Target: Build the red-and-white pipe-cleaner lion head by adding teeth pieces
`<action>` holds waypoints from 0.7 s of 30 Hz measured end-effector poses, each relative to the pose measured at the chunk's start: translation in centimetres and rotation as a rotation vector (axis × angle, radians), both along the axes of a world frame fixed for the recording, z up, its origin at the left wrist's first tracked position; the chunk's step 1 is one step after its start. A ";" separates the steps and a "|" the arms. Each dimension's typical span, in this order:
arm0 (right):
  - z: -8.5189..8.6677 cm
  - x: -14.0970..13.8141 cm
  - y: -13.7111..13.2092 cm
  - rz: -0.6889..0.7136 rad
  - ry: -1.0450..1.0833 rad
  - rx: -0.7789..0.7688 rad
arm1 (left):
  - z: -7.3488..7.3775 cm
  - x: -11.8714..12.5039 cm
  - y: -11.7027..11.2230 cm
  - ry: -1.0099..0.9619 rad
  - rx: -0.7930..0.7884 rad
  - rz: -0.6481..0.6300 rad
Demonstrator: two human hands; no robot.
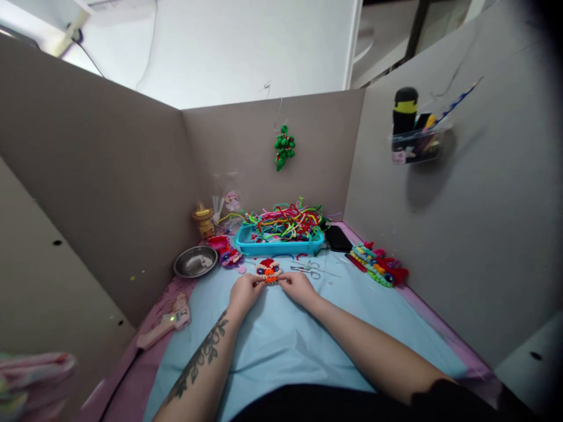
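Note:
A small red, orange and white pipe-cleaner figure (268,270) lies on the light blue cloth (281,334). My left hand (244,291) pinches its left side with closed fingers. From the other side my right hand (298,286) grips its right edge, fingers curled. Just beyond the figure sits a turquoise tray (278,242) heaped with coloured pipe cleaners. Small scissors (308,270) lie right of the figure, close to my right hand.
Grey partition walls enclose the desk on three sides. A metal bowl (196,261) and a pink glue gun (165,326) lie at the left. Finished pipe-cleaner pieces (379,268) and a black phone (338,238) sit at the right. A green ornament (284,146) hangs on the back wall.

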State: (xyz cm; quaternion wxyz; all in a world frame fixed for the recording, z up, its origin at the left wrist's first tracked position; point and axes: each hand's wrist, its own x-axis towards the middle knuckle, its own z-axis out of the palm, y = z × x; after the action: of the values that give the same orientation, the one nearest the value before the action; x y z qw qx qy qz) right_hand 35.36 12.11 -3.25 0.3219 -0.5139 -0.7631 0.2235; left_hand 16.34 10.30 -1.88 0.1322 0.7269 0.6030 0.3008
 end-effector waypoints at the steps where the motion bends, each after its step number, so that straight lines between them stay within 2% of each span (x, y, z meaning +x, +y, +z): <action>1: 0.0 -0.1 0.0 0.000 -0.005 0.000 | 0.2 0.3 -0.1 0.025 -0.028 0.000; 5: 0.0 -0.4 0.1 0.009 0.012 0.001 | 0.8 0.9 -0.6 0.117 -0.129 0.002; 8: -0.3 -0.6 0.3 -0.019 0.046 0.008 | 0.9 0.9 -0.7 0.098 -0.130 -0.037; 12: -0.8 -0.8 0.5 -0.059 0.099 0.000 | 0.5 0.7 -0.6 0.036 -0.100 -0.076; 17: -0.7 -0.8 0.2 -0.064 0.184 -0.025 | -0.3 0.8 -0.4 -0.119 -0.080 -0.065; 21: -0.3 -0.7 -0.3 -0.022 0.275 -0.060 | -0.4 1.2 -0.6 -0.254 0.052 -0.121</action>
State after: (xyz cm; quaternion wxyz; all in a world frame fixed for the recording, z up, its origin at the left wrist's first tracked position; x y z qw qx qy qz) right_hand 34.64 11.78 -3.52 0.4103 -0.4961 -0.6992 0.3109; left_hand 17.54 9.73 -2.27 0.2065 0.7213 0.5285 0.3972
